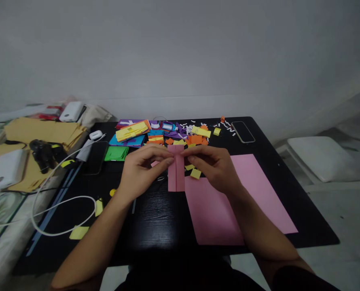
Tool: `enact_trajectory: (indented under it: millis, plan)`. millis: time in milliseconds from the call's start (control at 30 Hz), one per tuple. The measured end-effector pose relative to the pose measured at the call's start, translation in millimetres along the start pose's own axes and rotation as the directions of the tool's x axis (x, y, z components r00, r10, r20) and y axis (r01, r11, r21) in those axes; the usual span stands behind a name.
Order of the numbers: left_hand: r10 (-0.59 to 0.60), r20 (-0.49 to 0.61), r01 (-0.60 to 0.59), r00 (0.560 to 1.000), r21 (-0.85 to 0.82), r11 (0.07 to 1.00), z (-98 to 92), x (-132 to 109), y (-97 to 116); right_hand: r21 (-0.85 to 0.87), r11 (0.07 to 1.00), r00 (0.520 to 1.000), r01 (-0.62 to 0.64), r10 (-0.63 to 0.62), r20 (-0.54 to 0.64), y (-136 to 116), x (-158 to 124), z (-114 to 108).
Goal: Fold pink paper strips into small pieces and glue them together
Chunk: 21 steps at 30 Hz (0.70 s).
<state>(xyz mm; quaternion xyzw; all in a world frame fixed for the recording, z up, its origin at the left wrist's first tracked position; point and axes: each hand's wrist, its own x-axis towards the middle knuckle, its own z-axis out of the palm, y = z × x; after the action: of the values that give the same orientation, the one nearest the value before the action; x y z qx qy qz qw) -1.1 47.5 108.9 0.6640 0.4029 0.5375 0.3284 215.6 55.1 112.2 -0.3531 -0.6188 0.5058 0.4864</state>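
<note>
A folded strip of pink paper (176,171) is held upright over a black table (155,226), with a centre seam running down it. My left hand (142,169) pinches its top left corner, fingers closed on the paper. My right hand (213,163) pinches the top right corner in the same way. Below and to the right a large pink sheet (225,210) lies flat on the table, partly under my right forearm.
Piles of coloured paper scraps (168,135) fill the far middle of the table, with a green stack (117,153) and a phone (243,131) beside them. A white cable (61,202) loops at left. Brown envelopes (43,131) and white boxes (7,167) lie further left.
</note>
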Motion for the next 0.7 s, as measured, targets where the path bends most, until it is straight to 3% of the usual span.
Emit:
enact_trajectory:
  millis: [100, 167, 200, 267, 333, 500, 700]
  plan:
    - [-0.053, -0.016, 0.052, 0.998, -0.059, 0.997, 2.4, -0.7, -4.9, -0.041, 0.999, 1.0, -0.016, 0.017, 0.009, 7.8, 5.6, -10.0]
    - [-0.09, -0.035, 0.087, 0.995, -0.079, 0.993, 2.5, -0.5, -7.6, -0.212, 0.976, 0.999, -0.039, 0.033, -0.032, 17.9, 12.5, -21.3]
    - [-0.108, -0.043, 0.104, 0.993, -0.08, 0.991, 2.2, -0.1, -8.4, -0.373, 0.925, 0.997, -0.075, 0.066, -0.036, 23.8, 16.4, -26.7]
    - [-0.137, -0.06, 0.132, 0.989, -0.077, 0.988, 1.9, 0.9, -9.3, -0.702, 0.698, 0.976, -0.143, 0.216, 0.016, 36.5, 23.4, -33.5]
    - [-0.148, -0.072, 0.144, 0.986, -0.067, 0.987, 1.7, 1.6, -9.4, -0.87, 0.49, 0.923, -0.047, 0.354, 0.149, 48.6, 27.8, -31.3]
    - [-0.122, -0.043, 0.121, 0.992, -0.026, 0.992, 0.0, 1.3, -9.3, -0.868, 0.48, 0.83, 0.127, 0.428, 0.358, 74.3, 23.2, 3.3]
    - [-0.124, -0.035, 0.125, 0.992, 0.001, 0.992, -1.1, 1.4, -7.2, -0.89, 0.411, 0.825, 0.197, 0.42, 0.377, 93.1, 10.5, 25.8]
